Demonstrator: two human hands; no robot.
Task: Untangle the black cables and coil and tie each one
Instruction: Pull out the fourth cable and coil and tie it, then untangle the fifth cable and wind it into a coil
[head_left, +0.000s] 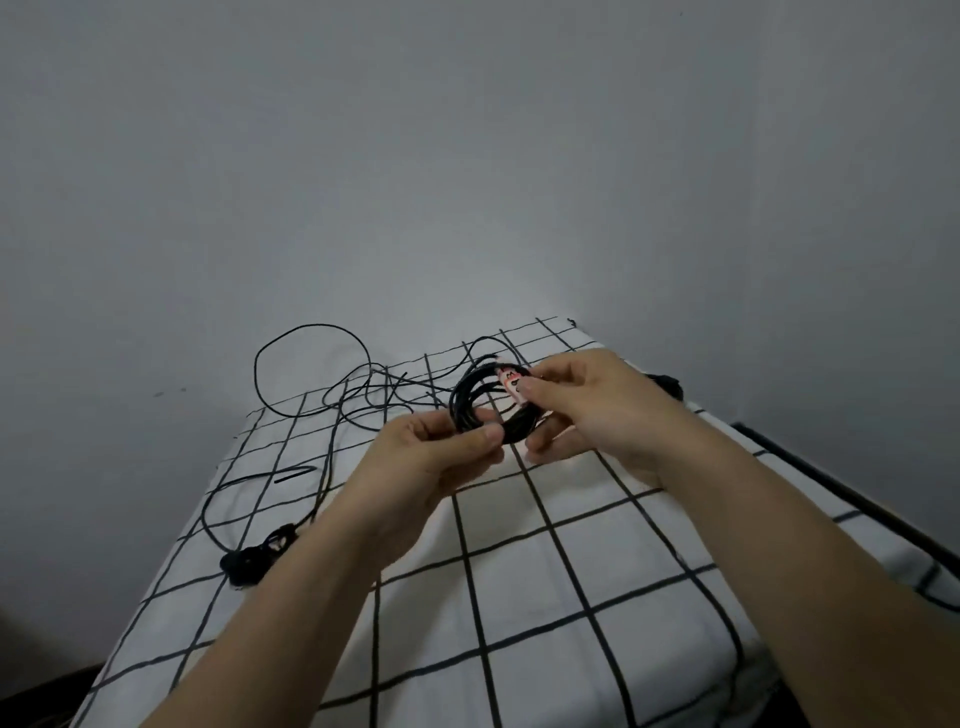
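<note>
Grey wall (467, 156), checked sheet (524, 587), coiled black cable (464, 402)

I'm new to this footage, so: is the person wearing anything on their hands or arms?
Nothing that shows: the left hand and right hand are bare, no gloves, rings or watch, and both forearms are uncovered, no sleeve in view.

dark object (669, 385): mostly hidden behind right hand (587, 410) | pink tie (511, 383): print unreadable
</note>
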